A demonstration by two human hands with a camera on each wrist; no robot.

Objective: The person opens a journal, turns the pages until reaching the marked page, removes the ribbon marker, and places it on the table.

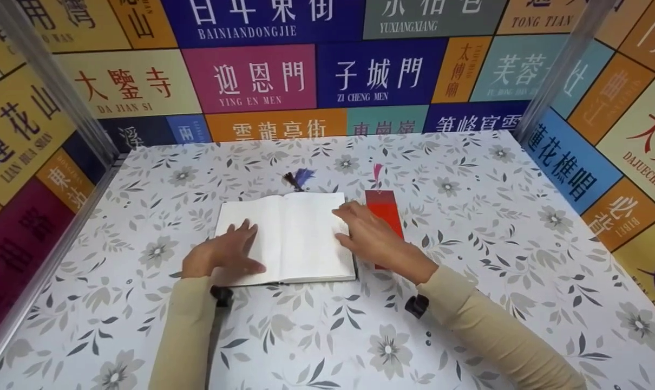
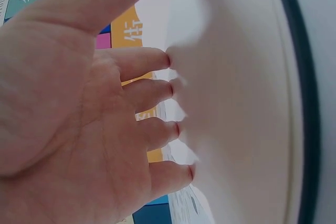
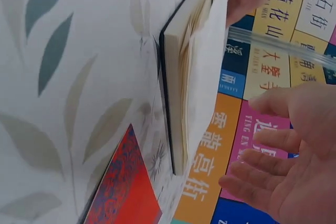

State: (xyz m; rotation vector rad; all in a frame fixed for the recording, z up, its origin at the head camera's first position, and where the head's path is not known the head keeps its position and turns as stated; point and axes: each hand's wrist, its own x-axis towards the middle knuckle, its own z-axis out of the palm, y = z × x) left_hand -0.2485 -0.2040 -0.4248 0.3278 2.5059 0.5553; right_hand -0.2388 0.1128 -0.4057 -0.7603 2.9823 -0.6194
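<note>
An open book [image 1: 306, 238] with blank white pages and a dark cover lies flat on the table. My left hand [image 1: 227, 252] rests its fingertips on the left page, fingers spread; the left wrist view shows those fingertips pressed against the paper [image 2: 236, 103]. Over the right page's outer edge hovers my right hand [image 1: 373, 235], its fingers loosely bent. In the right wrist view a gap shows between that hand [image 3: 278, 161] and the book [image 3: 202, 82]. Partly beneath the right forearm lies a red bookmark [image 1: 384, 214] with a pink tassel [image 1: 378, 172].
Dark and blue tassels [image 1: 299, 177] stick out past the book's top edge. A floral-patterned cloth [image 1: 387, 352] covers the table. Panels with colourful Chinese place names [image 1: 249, 78] stand behind and on both sides, joined by clear corner strips [image 1: 560, 70].
</note>
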